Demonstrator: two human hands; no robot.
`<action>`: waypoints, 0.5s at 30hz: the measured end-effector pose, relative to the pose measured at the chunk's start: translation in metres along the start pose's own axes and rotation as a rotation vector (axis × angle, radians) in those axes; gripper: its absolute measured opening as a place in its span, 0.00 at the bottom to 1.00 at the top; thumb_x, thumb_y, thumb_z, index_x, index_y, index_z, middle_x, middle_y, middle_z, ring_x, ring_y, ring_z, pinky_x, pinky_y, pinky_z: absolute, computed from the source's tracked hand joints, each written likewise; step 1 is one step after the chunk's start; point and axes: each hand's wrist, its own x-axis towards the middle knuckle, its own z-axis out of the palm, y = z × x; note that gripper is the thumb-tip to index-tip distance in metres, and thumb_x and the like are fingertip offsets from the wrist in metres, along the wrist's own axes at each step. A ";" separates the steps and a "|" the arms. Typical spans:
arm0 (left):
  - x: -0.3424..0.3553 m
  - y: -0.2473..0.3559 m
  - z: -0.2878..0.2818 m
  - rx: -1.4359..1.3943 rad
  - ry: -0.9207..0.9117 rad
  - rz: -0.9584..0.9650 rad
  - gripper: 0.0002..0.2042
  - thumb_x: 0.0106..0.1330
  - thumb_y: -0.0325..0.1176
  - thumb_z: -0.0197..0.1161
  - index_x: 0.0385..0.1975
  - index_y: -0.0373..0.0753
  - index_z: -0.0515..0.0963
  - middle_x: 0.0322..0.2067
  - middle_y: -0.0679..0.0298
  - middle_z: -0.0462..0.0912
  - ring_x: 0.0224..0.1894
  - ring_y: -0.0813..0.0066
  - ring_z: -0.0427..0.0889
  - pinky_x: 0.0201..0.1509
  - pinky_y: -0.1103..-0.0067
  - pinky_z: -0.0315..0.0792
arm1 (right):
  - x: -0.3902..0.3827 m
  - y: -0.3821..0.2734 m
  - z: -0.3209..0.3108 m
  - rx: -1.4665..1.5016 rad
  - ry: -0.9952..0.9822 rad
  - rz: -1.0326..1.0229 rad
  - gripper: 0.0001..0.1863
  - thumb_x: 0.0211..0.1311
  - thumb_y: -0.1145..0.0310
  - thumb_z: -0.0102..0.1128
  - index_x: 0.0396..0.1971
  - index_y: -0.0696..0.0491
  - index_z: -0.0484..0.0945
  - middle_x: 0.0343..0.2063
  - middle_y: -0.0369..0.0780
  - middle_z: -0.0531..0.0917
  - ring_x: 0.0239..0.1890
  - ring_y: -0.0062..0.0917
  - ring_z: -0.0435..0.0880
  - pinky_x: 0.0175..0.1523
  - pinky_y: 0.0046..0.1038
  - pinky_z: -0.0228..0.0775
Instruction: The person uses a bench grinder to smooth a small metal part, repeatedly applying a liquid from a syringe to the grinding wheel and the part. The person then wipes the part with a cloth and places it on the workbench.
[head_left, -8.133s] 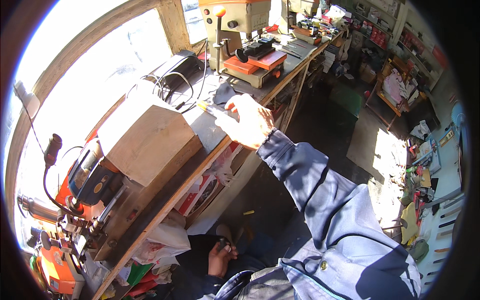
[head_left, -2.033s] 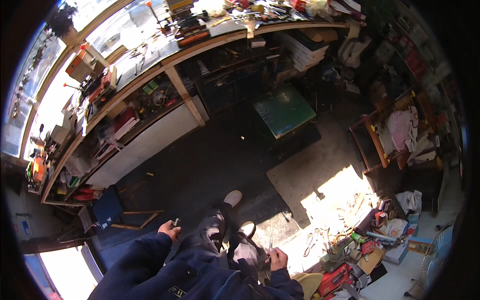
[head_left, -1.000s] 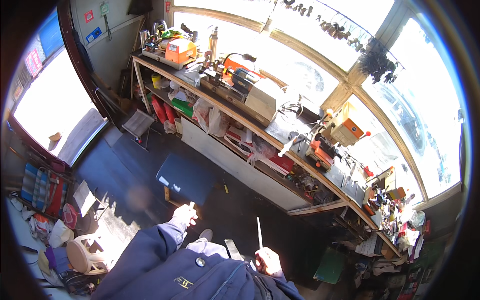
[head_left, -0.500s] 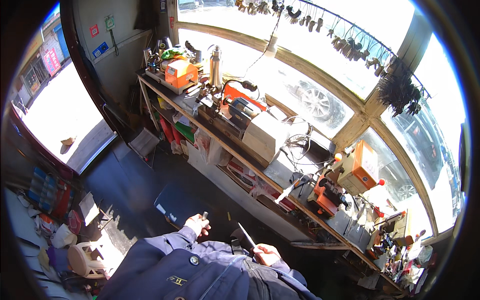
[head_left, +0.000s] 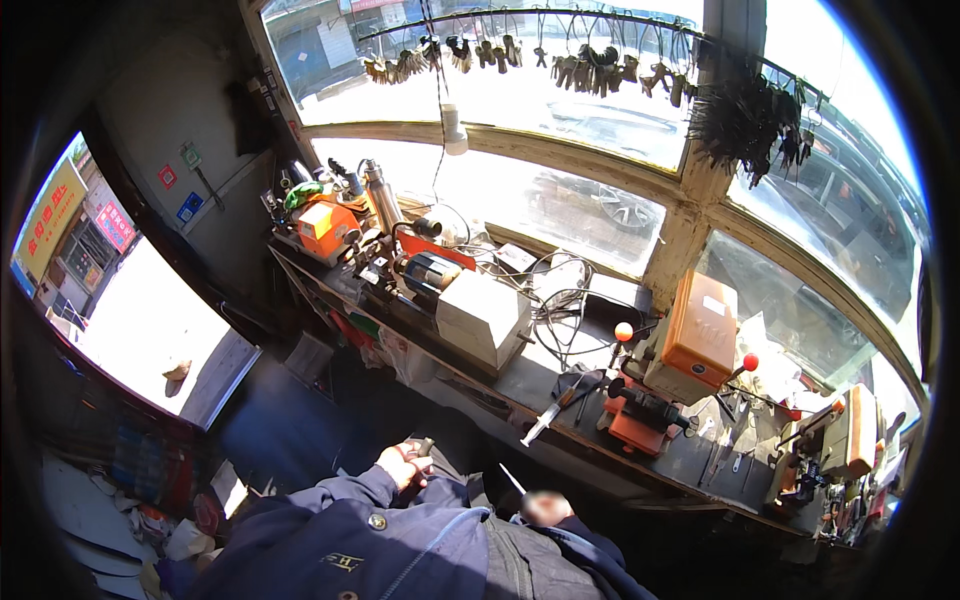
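Note:
My left hand (head_left: 402, 466), low in the middle of the head view, is closed round a small brass-grey metal cylinder (head_left: 426, 447), whose end sticks up past the fingers. To its right, in front of my dark jacket, my right hand (head_left: 546, 508) grips a thin pointed metal blade (head_left: 512, 478). The blade's tip points up and to the left, apart from the cylinder. Its handle end is hidden in the fist, and that hand looks blurred. Both hands are on the near side of the workbench (head_left: 520, 385), touching neither it nor its tools.
Along the bench stand an orange machine (head_left: 327, 230), a motor with a beige housing (head_left: 484, 318) and an orange-topped key machine (head_left: 698, 330). A syringe (head_left: 547, 418) lies by the front edge. Bunches of keys (head_left: 598, 72) hang across the window. An open doorway (head_left: 150, 300) is at left.
The head view has lifted and turned, so more street and window show. Both hands still hold the cylinder and the blade; the blade now shows less of its length.

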 end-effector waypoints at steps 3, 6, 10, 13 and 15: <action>0.001 0.019 0.020 0.318 -0.122 0.084 0.07 0.70 0.30 0.63 0.44 0.39 0.75 0.32 0.60 0.87 0.25 0.75 0.83 0.27 0.79 0.74 | -0.024 0.019 -0.005 0.022 0.139 0.109 0.18 0.63 0.56 0.63 0.39 0.57 0.86 0.32 0.46 0.89 0.37 0.32 0.88 0.45 0.32 0.77; -0.001 0.041 0.035 0.514 -0.267 0.136 0.06 0.69 0.31 0.63 0.42 0.38 0.76 0.32 0.62 0.87 0.27 0.77 0.83 0.33 0.78 0.75 | -0.037 0.007 0.002 -0.084 0.225 0.091 0.17 0.61 0.55 0.67 0.35 0.55 0.88 0.27 0.48 0.87 0.32 0.33 0.87 0.42 0.33 0.77; 0.005 0.059 0.049 0.724 -0.298 0.050 0.07 0.70 0.34 0.64 0.41 0.40 0.77 0.32 0.65 0.87 0.29 0.78 0.84 0.38 0.76 0.75 | -0.039 -0.016 0.025 0.433 0.169 0.051 0.19 0.67 0.60 0.61 0.42 0.64 0.84 0.38 0.44 0.89 0.41 0.26 0.87 0.51 0.29 0.78; 0.015 0.064 0.046 0.862 -0.319 0.026 0.12 0.69 0.41 0.66 0.44 0.42 0.78 0.33 0.66 0.88 0.34 0.76 0.86 0.40 0.75 0.76 | -0.033 -0.037 0.039 0.395 0.128 0.197 0.17 0.70 0.59 0.60 0.42 0.60 0.85 0.36 0.40 0.88 0.41 0.22 0.86 0.51 0.26 0.77; 0.025 0.064 0.042 1.012 -0.341 0.130 0.15 0.68 0.43 0.66 0.46 0.41 0.78 0.33 0.64 0.89 0.35 0.73 0.86 0.41 0.75 0.76 | -0.029 -0.045 0.045 0.355 0.134 0.168 0.17 0.70 0.59 0.57 0.39 0.59 0.86 0.33 0.39 0.89 0.37 0.20 0.86 0.46 0.26 0.77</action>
